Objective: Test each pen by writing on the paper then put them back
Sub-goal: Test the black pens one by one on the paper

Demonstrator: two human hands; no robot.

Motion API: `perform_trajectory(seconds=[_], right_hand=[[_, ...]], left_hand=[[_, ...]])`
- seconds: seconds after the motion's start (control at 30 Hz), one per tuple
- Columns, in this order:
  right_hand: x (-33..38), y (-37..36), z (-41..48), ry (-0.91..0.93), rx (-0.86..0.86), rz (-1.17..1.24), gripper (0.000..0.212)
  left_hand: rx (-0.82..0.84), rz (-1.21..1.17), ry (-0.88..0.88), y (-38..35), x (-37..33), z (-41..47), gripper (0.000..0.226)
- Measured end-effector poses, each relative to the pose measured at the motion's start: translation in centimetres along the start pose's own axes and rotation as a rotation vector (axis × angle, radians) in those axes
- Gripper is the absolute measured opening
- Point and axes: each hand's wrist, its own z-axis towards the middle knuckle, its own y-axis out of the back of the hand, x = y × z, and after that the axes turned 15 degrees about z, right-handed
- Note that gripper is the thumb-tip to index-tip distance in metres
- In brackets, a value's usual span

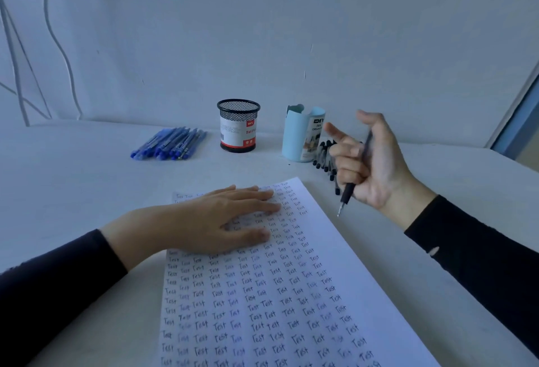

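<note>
A: Which way does the pen (348,191) point?
B: Tip down and toward the person. Its long axis is steep, slanting from upper right to lower left. The tip hangs in the air just off the right edge of the paper (291,293).
A: Where does it sit in the hand?
B: Across the palm of the right hand (376,162). The lower fingers curl round the barrel, the forefinger sticks out leftward, and the tip end juts out below the hand.
A: And the other hand?
B: The left hand (221,218) lies flat on the top of the paper, fingers straight and together, holding nothing.
A: How many of each?
B: One pen held, and one sheet full of rows of "Test". Just beyond the right hand lie black pens (325,153) beside a pale holder (297,136). Left of that stands one mesh cup (238,124). Beyond the left hand, blue pens (172,143) lie heaped on the surface (87,191). Both heaps overlap too much to count.
</note>
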Motion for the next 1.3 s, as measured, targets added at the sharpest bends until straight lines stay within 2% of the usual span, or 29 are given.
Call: perform_trajectory(seconds=[0.07,0.1,0.17,0.27,0.33,0.5,0.57,0.63,0.77,0.93,1.07,1.3], right_hand=[[0.1,0.1,0.2,0.054,0.005,-0.027,0.018],[0.0,0.2,0.3,0.065,0.011,-0.02,0.02],[-0.3,0.6,0.3,0.011,0.037,-0.062,0.034],[-0.9,1.2,0.3,-0.091,0.057,-0.325,0.056],[-1.4,1.1,0.3,-0.08,0.075,-0.401,0.047],[-2.8,1.4,0.2,-0.117,0.245,-0.478,0.023],[-3.7,1.5,0.4,-0.033,0.185,-0.628,0.011],[-4.3,1.6,0.6,0.084,0.112,-0.795,0.018],[-5.0,1.2,0.3,0.115,0.196,-0.97,0.014],[-6.3,1.1,0.8,0.292,0.026,-1.016,0.043],[-6.6,1.2,0.6,0.348,0.025,-1.086,0.042],[-6.8,1.5,0.8,0.334,0.039,-1.116,0.042]], left_hand=[[0.001,-0.014,0.01,0.1,0.1,-0.1,0.061],[-0.005,-0.014,0.015,0.1,0.1,-0.1,0.061],[-0.002,-0.015,0.032,0.2,0.2,-0.2,0.062],[0.021,-0.016,0.064,0.6,0.3,-0.5,0.061],[0.013,-0.005,0.092,0.9,0.2,-0.6,0.062],[-0.034,-0.022,0.1,0.6,-0.1,-0.5,0.063],[-0.029,-0.027,0.1,0.4,-0.1,-0.4,0.063],[-0.029,-0.018,0.096,0.2,0.0,-0.3,0.066],[-0.014,-0.007,0.103,0.1,0.1,-0.2,0.069],[0.016,0.003,0.098,0.3,0.1,-0.2,0.07],[0.005,0.005,0.093,0.2,0.1,-0.2,0.072],[0.016,0.007,0.096,0.3,0.1,-0.2,0.072]])
